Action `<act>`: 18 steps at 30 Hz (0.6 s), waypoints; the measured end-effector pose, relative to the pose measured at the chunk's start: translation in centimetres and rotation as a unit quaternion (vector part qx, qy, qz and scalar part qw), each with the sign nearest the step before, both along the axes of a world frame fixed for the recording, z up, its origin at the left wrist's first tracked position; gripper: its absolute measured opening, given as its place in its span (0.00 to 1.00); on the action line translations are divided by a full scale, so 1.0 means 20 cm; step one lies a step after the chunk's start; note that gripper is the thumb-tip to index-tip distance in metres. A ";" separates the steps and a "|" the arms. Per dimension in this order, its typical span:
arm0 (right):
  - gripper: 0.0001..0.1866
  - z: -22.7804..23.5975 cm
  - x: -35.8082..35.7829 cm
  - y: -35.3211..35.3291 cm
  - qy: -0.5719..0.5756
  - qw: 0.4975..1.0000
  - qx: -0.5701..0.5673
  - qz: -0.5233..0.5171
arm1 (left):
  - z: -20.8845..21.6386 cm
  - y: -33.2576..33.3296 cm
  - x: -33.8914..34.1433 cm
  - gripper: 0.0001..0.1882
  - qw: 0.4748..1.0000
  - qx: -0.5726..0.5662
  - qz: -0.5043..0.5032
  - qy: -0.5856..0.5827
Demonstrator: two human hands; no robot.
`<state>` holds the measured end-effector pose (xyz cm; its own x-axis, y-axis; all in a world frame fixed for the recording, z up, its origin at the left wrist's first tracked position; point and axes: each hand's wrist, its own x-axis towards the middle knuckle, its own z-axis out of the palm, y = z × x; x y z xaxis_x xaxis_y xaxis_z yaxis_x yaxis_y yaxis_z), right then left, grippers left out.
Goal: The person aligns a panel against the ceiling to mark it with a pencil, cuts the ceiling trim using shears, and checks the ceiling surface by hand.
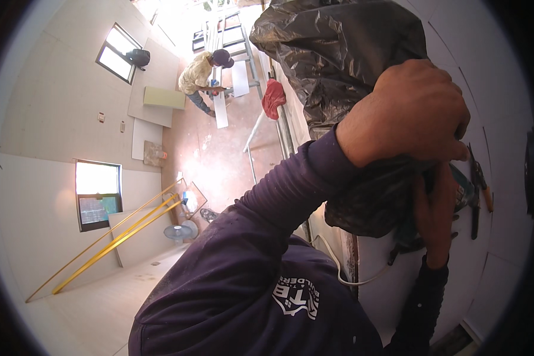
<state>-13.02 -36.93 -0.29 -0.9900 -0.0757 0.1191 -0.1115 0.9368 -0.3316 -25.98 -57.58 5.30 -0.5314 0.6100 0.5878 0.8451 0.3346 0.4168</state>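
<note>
A large black plastic bag [344,47] bulges in front of me at the right, creased and hanging over a pale surface. My left hand [409,113] is closed on the bag, knuckles up, with a gathered fold in its grip. Below it my right hand [438,204] reaches up under the bag's edge; its fingertips are hidden by the bag and the left hand. Partly covered beside the right hand is a green and black power tool [464,188], which I cannot make out fully. Dark hand tools [476,199], one with a wooden-looking handle, lie just right of it.
A white cord [341,273] loops off the surface's edge. A red cloth [273,99] hangs beyond. Across the floor a co-worker [199,77] bends over a white board [221,111]. Yellow bars [118,240] lean by a fan [178,231] at the left.
</note>
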 end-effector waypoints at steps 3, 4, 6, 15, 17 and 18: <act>0.31 0.00 0.00 0.00 0.005 1.000 0.000 -0.004 | 0.01 0.00 0.00 0.21 1.000 -0.015 -0.002 -0.008; 0.31 -0.01 0.00 0.00 0.012 1.000 -0.011 -0.001 | 0.01 0.00 0.00 0.21 1.000 -0.010 0.002 -0.008; 0.31 0.00 0.00 -0.01 0.013 1.000 -0.024 0.005 | 0.00 0.00 0.01 0.21 1.000 -0.006 0.007 -0.007; 0.32 -0.02 0.01 0.02 0.015 1.000 -0.006 0.009 | 0.00 0.00 0.01 0.20 1.000 -0.001 0.005 0.004; 0.32 -0.02 0.01 0.02 0.017 1.000 -0.001 0.005 | 0.00 0.00 0.01 0.20 1.000 -0.002 0.008 -0.006; 0.32 -0.02 0.01 0.01 0.011 1.000 0.000 0.004 | 0.00 0.00 0.01 0.20 1.000 -0.002 0.009 -0.006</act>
